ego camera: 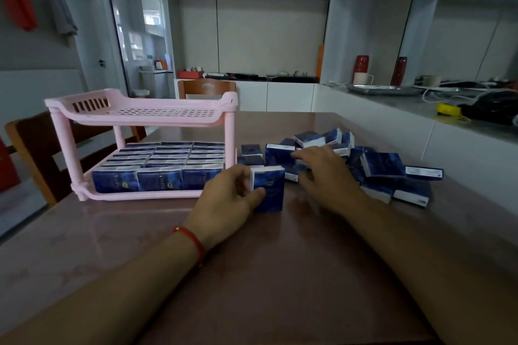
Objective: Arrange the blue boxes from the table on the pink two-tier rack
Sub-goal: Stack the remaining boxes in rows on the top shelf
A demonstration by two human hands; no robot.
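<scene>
Left hand (pixel 227 199) fingers pinch upright blue box (pixel 270 190) at frame centre; likely light, stiff; right hand (pixel 325 173) fingers spread

A brown, glossy table (pixel 252 288) carries everything here. To the left of the left hand (pixel 224 202) stands the pink two-tier rack (pixel 140 112) with its feet on the tabletop. One blue box (pixel 269 190) stands upright on the table, and the left hand grips it. Beyond and to the right of the right hand (pixel 325 176) lies a loose heap of blue boxes (pixel 378 168), some flat and some tilted.
</scene>
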